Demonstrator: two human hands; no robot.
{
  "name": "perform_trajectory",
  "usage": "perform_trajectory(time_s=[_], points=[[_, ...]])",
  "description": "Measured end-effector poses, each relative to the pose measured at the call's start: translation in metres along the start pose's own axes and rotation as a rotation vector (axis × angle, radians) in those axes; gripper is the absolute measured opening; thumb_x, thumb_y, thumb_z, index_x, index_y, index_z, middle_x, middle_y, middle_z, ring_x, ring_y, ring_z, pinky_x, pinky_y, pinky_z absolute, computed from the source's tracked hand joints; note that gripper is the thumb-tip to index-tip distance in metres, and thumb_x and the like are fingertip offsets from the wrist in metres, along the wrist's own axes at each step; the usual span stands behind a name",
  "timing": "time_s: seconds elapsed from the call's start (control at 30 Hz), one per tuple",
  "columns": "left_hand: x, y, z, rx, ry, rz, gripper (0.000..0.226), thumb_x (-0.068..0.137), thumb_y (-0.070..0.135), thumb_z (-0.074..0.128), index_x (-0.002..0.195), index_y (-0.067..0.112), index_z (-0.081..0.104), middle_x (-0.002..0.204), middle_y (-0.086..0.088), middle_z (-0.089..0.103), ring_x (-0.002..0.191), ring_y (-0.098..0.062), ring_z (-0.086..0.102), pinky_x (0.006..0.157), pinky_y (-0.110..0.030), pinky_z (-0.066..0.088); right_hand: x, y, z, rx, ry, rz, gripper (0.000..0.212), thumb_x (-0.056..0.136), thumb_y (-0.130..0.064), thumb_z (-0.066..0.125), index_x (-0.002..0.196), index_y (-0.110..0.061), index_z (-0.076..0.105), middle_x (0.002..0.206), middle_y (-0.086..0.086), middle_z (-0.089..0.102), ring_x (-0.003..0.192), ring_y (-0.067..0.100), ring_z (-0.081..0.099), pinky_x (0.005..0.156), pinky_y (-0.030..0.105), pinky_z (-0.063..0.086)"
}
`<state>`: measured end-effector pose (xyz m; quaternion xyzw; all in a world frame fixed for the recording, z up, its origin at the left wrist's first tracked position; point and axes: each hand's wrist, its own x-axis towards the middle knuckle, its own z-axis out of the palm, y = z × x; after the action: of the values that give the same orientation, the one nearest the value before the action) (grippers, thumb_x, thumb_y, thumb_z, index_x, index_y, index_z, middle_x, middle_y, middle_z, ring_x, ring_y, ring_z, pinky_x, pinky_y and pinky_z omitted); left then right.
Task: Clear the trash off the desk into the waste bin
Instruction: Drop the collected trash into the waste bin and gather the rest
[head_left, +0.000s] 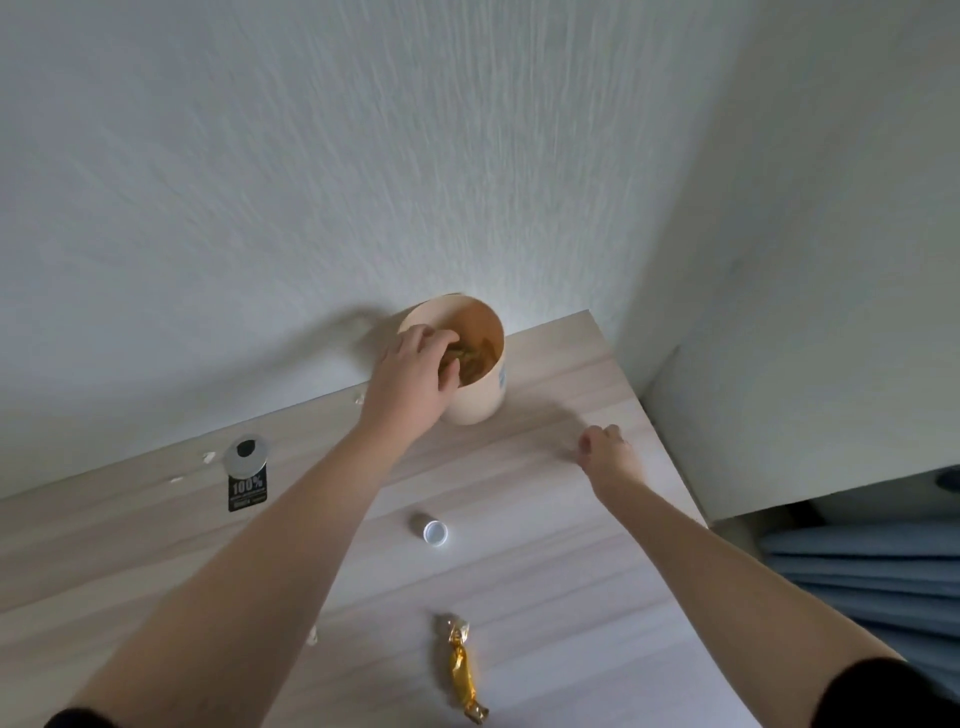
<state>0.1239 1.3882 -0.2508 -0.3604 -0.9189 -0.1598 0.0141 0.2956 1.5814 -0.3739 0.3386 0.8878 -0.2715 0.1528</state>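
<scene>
A small beige waste bin (480, 400) stands on the wooden desk (545, 571) against the back wall, with crumpled greenish-gold wrappers inside. My left hand (410, 384) is over the bin's mouth, its fingers and thumb curled around a wrapper (451, 358) just inside the rim. My right hand (608, 449) rests on the desk to the right of the bin, fingers curled shut, with nothing visible in it. A gold candy wrapper (462, 670) lies near the front. A white bottle cap (435, 532) sits mid-desk.
At the left lies a black tag printed "100%" (248, 492) with a round clear piece (245, 454) on top. Small white scraps (208, 457) dot the left and back of the desk. A white panel (779, 415) borders the desk's right edge, with blue fabric (857, 571) below it.
</scene>
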Motion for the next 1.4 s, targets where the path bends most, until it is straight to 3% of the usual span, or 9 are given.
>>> perform_trajectory(time_s=[0.2,0.5,0.63,0.73,0.83,0.97,1.1,1.23,1.4], points=[[-0.070,-0.020,0.000,-0.022,0.065,0.049,0.028,0.083,0.016,0.055,0.112,0.019,0.057,0.107,-0.006,0.060,0.096,-0.029,0.057,0.083,-0.042,0.048,-0.007,0.006,0.012,0.049,0.060,-0.001,0.009,0.093,-0.014,0.052,0.093,-0.008,0.058,0.100,0.014,0.054,0.075,0.024,0.044,0.068,0.030,0.034],[-0.196,-0.067,0.019,0.014,-0.120,-0.132,0.031,0.081,0.013,0.057,0.112,0.019,0.058,0.108,-0.005,0.060,0.099,-0.029,0.058,0.084,-0.040,0.048,-0.078,-0.035,0.043,0.309,-0.056,-0.077,0.007,0.094,-0.020,0.051,0.088,-0.016,0.052,0.082,0.001,0.062,0.070,0.015,0.057,0.057,0.030,0.044],[-0.256,-0.092,0.025,-0.046,-0.187,-0.211,0.029,0.079,0.010,0.065,0.108,0.017,0.064,0.106,-0.008,0.062,0.094,-0.032,0.061,0.082,-0.041,0.051,-0.124,-0.054,0.068,0.467,-0.164,-0.115,0.009,0.095,-0.013,0.045,0.099,-0.015,0.053,0.086,0.004,0.068,0.076,0.016,0.065,0.070,0.033,0.056],[-0.291,-0.115,0.026,-0.053,-0.296,-0.322,0.039,0.080,0.021,0.067,0.118,0.018,0.060,0.113,-0.009,0.060,0.102,-0.033,0.059,0.085,-0.042,0.050,-0.150,-0.068,0.089,0.402,-0.207,-0.128,0.027,0.097,-0.012,0.035,0.115,-0.021,0.052,0.089,0.002,0.066,0.077,0.015,0.061,0.062,0.026,0.048],[-0.317,-0.134,0.029,-0.063,-0.374,-0.378,0.051,0.078,0.035,0.069,0.125,0.021,0.054,0.118,-0.007,0.055,0.108,-0.031,0.055,0.087,-0.043,0.050,-0.170,-0.080,0.109,0.323,-0.171,-0.103,0.031,0.094,-0.011,0.034,0.114,-0.019,0.056,0.095,0.002,0.061,0.078,0.018,0.056,0.058,0.025,0.040],[-0.333,-0.151,0.032,-0.057,-0.379,-0.323,0.050,0.074,0.037,0.070,0.120,0.024,0.055,0.120,-0.006,0.053,0.110,-0.031,0.051,0.082,-0.045,0.052,-0.193,-0.098,0.131,0.331,-0.084,-0.023,0.029,0.089,-0.006,0.036,0.099,-0.016,0.061,0.096,0.006,0.062,0.082,0.021,0.055,0.057,0.026,0.037],[-0.341,-0.158,0.035,-0.066,-0.348,-0.201,0.041,0.077,0.026,0.067,0.117,0.026,0.058,0.114,-0.008,0.054,0.102,-0.031,0.053,0.075,-0.044,0.052,-0.221,-0.110,0.150,0.401,-0.009,0.098,0.026,0.086,-0.009,0.035,0.089,-0.016,0.060,0.083,0.005,0.057,0.067,0.021,0.052,0.049,0.028,0.042],[-0.337,-0.163,0.042,-0.109,-0.362,-0.077,0.020,0.082,0.017,0.062,0.103,0.015,0.060,0.106,-0.009,0.055,0.096,-0.031,0.053,0.072,-0.043,0.052,-0.242,-0.117,0.165,0.386,0.122,0.192,0.025,0.084,-0.007,0.036,0.080,-0.019,0.058,0.091,0.011,0.063,0.081,0.031,0.054,0.065,0.034,0.044],[-0.343,-0.169,0.041,-0.240,-0.406,-0.057,0.006,0.088,0.008,0.054,0.089,0.007,0.059,0.096,-0.015,0.054,0.085,-0.034,0.056,0.074,-0.044,0.046,-0.257,-0.118,0.176,0.296,0.145,0.252,0.030,0.095,-0.036,0.037,0.102,-0.011,0.051,0.090,0.015,0.062,0.078,0.031,0.052,0.063,0.035,0.038]])
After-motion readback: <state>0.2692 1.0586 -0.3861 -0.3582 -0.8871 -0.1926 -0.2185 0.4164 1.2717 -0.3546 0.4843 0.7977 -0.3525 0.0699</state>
